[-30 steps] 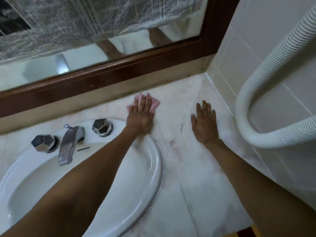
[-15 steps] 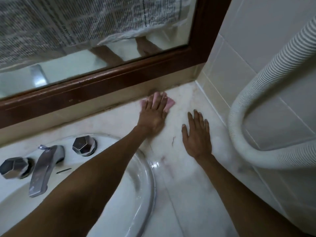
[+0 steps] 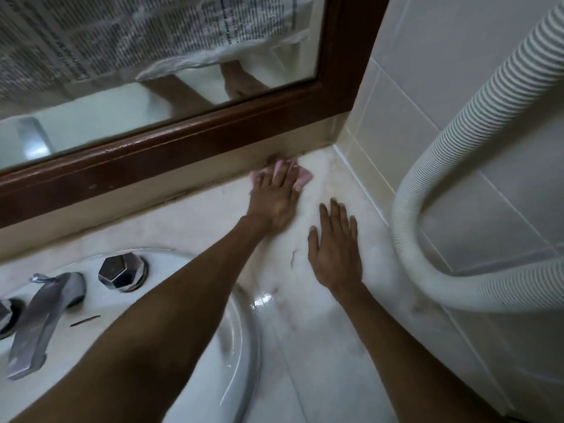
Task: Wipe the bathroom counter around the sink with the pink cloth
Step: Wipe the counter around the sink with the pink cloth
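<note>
cloth: your pink cloth (image 3: 300, 178) sits way back at the counter's rear edge, near the right corner, mostly under your palm
left hand: your left hand (image 3: 274, 198) lies flat on it, fingers spread and pressing down
right hand: your right hand (image 3: 334, 250) rests flat on bare marble counter (image 3: 320, 361) just beside, fingers wide, holding nothing
sink: sink (image 3: 244, 346) at the left, faucet (image 3: 39, 319) and faceted knob (image 3: 120, 270) on its back rim
hose: ribbed white hose (image 3: 427, 184) loops along the right edge
</note>
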Motion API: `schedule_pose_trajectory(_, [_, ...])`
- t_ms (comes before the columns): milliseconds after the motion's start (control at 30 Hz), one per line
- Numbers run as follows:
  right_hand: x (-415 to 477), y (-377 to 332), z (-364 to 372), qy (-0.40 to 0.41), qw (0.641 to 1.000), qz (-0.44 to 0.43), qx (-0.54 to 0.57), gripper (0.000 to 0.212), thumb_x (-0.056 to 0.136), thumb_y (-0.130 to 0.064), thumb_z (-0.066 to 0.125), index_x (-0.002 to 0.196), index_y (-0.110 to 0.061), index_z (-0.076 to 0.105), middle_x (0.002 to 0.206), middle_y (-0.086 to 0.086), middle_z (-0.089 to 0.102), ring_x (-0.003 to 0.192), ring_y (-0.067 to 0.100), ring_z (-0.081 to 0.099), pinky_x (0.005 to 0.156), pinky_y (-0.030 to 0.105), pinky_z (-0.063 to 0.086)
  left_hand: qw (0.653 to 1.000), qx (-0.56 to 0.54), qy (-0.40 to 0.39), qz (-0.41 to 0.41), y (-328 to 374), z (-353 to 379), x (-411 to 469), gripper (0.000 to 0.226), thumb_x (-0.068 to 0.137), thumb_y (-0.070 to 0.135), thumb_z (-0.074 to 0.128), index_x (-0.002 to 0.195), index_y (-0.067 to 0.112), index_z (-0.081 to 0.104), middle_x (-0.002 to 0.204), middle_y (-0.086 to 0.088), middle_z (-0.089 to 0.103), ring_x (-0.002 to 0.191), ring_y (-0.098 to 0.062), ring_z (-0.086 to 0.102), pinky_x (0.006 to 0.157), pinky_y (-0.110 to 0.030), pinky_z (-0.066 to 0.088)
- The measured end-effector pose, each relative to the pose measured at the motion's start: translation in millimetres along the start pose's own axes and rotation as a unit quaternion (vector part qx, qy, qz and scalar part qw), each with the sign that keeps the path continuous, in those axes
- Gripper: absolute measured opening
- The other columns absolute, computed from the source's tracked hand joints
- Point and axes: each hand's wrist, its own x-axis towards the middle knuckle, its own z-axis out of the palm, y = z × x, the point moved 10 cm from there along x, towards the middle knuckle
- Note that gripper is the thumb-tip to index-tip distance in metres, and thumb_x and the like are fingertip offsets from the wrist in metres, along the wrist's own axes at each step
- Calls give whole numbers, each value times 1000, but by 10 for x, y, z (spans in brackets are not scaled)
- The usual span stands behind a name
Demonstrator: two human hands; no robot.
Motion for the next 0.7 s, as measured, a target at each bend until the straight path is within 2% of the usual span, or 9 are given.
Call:
schedule_pose_trajectory(100, [-1, 10, -13, 8, 1000, -3, 14, 53, 103, -36, 30, 149, -10, 39, 159, 13, 34, 150, 24, 26, 121, 46, 22, 999, 3, -12, 47, 481, 62, 434, 54, 110, 48, 12, 162, 34, 10, 174, -2, 6, 161, -29, 0, 124, -67, 1])
schedule_pose_trajectory(233, [-19, 80, -78, 49, 998, 6, 33, 49, 103, -30, 37, 145, -7, 46, 155, 13, 41, 146, 23, 34, 120, 43, 27, 993, 9, -35, 113, 619, 89, 619, 50, 111, 45, 17, 161, 44, 11, 174, 0, 4, 161, -28, 0, 123, -69, 4])
schedule_pose_trajectory(333, [-45, 98, -108, 59, 998, 21, 22, 48, 102, -29, 40, 145, -8, 46, 156, 12, 40, 146, 23, 35, 119, 42, 28, 984, 21, -25, 173, 475, 45, 351, 50, 113, 41, 14, 162, 42, 10, 174, 8, 1, 160, -16, -8, 126, -55, -6])
schedule_pose_trajectory(400, [-73, 138, -117, 60, 998, 36, 7, 50, 103, -32, 38, 146, -8, 45, 156, 13, 38, 146, 24, 35, 119, 42, 28, 985, 22, -15, 168, 339, 17, 141, 50, 113, 41, 13, 163, 40, 9, 173, 11, -1, 159, -10, -13, 124, -43, -16])
schedule_pose_trajectory(467, [-100, 171, -109, 59, 997, 43, -5, 52, 103, -34, 37, 146, -7, 44, 157, 14, 37, 146, 25, 35, 119, 42, 28, 989, 23, -22, 143, 238, 41, 83, 54, 112, 44, 13, 165, 33, 8, 173, 11, -2, 159, -11, -12, 123, -42, -14])
schedule_pose_trajectory(600, [-139, 222, -112, 70, 997, 43, -8, 52, 103, -33, 42, 146, -5, 44, 156, 14, 38, 145, 25, 36, 118, 41, 30, 988, 28, -35, 148, 360, 59, 365, 56, 110, 50, 8, 164, 36, 6, 174, 7, -2, 161, -18, -8, 124, -56, -2])
schedule_pose_trajectory(700, [-177, 236, -120, 60, 996, 57, -25, 53, 103, -35, 40, 147, -5, 43, 157, 14, 37, 146, 25, 35, 119, 41, 29, 992, 31, -51, 112, 596, 196, 697, 57, 109, 50, 10, 164, 34, 7, 174, -1, -2, 161, -26, -6, 124, -60, -2])
